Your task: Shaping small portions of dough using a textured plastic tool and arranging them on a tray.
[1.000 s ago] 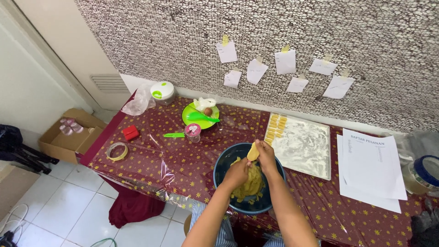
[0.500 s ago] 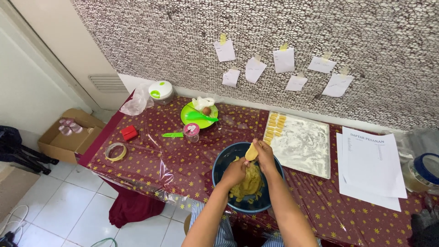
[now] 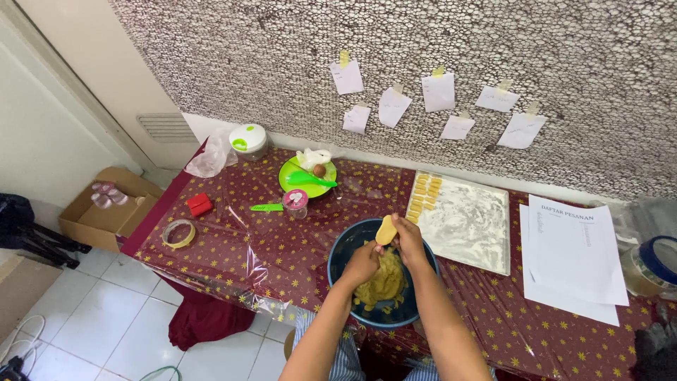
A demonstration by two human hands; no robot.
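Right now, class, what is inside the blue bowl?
The bowl holds a mound of yellow dough. The left hand presses into it, hiding some dough; the right hand holds a shaped piece above.

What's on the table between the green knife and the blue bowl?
In the head view, a small clear jar with a pink lid stands between the green knife and the blue bowl, close to the knife tip.
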